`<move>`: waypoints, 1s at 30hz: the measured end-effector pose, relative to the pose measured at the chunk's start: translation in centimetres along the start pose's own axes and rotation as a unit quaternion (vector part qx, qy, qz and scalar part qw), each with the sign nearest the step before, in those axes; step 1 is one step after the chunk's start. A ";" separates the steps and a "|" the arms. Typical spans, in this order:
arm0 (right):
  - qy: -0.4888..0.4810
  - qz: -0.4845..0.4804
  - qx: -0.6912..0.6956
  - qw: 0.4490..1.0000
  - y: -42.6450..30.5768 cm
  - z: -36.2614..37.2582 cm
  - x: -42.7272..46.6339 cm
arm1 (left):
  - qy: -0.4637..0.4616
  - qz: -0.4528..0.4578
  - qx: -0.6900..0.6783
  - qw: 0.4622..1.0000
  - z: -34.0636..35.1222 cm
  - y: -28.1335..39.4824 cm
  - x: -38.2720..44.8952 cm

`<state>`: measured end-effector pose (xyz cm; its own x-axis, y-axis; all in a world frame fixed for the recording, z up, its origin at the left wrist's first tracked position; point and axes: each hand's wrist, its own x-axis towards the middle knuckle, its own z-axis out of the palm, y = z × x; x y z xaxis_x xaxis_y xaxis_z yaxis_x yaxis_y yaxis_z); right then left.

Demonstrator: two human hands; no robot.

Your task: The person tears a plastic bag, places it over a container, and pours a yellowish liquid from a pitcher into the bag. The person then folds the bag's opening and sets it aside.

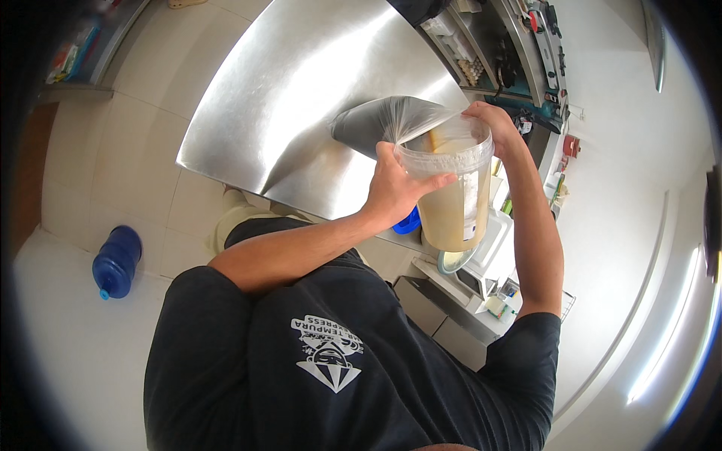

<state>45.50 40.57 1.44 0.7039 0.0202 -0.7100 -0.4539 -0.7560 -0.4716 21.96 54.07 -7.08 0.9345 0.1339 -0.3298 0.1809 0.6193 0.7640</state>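
A clear, round plastic tub (443, 217) with cloudy beige contents is held above the near edge of a stainless steel table (242, 124). A white label with print runs down its side. My left hand (393, 189) grips the tub near its rim, thumb across the outside, with gathered plastic at the fingertips. My right hand (496, 125) holds the far side of the rim and the film there. From the mouth a thin translucent plastic bag (366, 125), grey-looking, puffs out over the tabletop. Whether the bag lines the tub is hidden.
A blue water jug (117, 262) lies on the tiled floor at left. Beneath the tub shows a blue object (407, 221). A white appliance (491, 253), possibly a microwave, stands at right. Shelves (479, 51) with stored goods and egg trays line the far right.
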 end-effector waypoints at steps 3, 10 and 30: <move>0.001 0.009 0.003 1.000 -0.2 0.1 -0.2 | -0.007 -0.004 0.029 1.000 -0.5 0.8 0.0; 0.014 0.004 0.011 1.000 -1.2 1.2 -1.4 | -0.015 0.017 0.036 0.999 -1.4 0.7 -0.3; 0.005 -0.006 -0.007 1.000 -0.3 1.0 -0.4 | -0.001 -0.117 -0.164 0.980 -2.1 -0.5 -0.7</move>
<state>44.80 41.49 1.37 0.7148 0.0232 -0.6989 -0.4376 -0.7647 -0.4730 20.56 55.28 -8.40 0.8797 -0.0417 -0.4736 0.2819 0.8479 0.4491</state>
